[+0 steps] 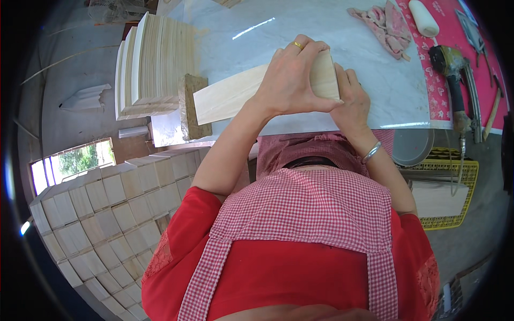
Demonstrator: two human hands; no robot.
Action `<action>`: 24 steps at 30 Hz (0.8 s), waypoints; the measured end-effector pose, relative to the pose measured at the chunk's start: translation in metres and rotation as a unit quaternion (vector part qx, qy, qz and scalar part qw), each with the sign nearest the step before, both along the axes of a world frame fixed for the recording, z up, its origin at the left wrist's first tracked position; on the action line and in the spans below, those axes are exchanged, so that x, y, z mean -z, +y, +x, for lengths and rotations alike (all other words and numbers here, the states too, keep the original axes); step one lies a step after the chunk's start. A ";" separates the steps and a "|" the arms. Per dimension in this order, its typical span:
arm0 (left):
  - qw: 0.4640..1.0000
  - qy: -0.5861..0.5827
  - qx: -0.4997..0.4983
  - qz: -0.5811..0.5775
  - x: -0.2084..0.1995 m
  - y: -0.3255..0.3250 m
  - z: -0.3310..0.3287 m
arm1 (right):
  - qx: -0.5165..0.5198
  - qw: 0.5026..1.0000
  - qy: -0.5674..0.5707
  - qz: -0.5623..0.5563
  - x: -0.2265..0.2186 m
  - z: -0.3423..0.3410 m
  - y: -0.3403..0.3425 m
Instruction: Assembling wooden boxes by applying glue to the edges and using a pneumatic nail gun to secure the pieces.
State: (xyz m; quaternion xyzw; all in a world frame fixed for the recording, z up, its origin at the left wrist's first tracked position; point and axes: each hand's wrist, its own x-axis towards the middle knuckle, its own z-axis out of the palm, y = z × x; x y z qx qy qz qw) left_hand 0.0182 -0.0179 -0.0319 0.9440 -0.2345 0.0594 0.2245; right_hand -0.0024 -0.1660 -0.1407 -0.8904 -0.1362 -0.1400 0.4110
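Note:
A long pale wooden board (230, 92) lies slantwise over the near edge of the white-covered table. My left hand (292, 77) spans its width close to the right end, fingers on the far edge and thumb at the near right corner. Against that right end, my right hand (350, 99) is curled with its fingers behind the edge; part of its grip is hidden. The board's left end comes up to a rough brown block (194, 107) standing at the table's left side.
Stacks of thin wooden panels (160, 59) stand at the far left. Right of me are a crumpled cloth (386, 29), a white cylinder (423, 18), a nail gun (452, 75) and a hammer (493, 107). Wooden boxes (112, 214) pile lower left; a yellow crate (471, 184) sits lower right.

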 end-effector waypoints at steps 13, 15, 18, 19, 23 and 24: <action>0.999 0.026 -0.018 0.001 0.002 0.000 0.000 | -0.083 0.984 0.088 0.132 -0.008 0.001 -0.015; 0.999 0.028 -0.022 -0.001 0.003 0.000 0.000 | -0.116 0.966 0.109 0.201 -0.018 0.004 -0.022; 0.999 0.037 -0.025 -0.004 0.002 0.000 -0.001 | -0.183 0.969 0.026 0.165 -0.040 0.008 -0.029; 0.999 0.043 -0.026 -0.005 0.002 0.000 -0.001 | -0.182 0.969 0.026 0.166 -0.044 0.008 -0.031; 0.999 0.043 -0.026 -0.002 0.001 0.000 -0.001 | -0.198 0.961 0.063 0.184 -0.059 0.003 -0.040; 0.999 0.041 -0.027 0.000 0.002 0.001 -0.002 | -0.223 0.951 0.075 0.199 -0.063 0.004 -0.049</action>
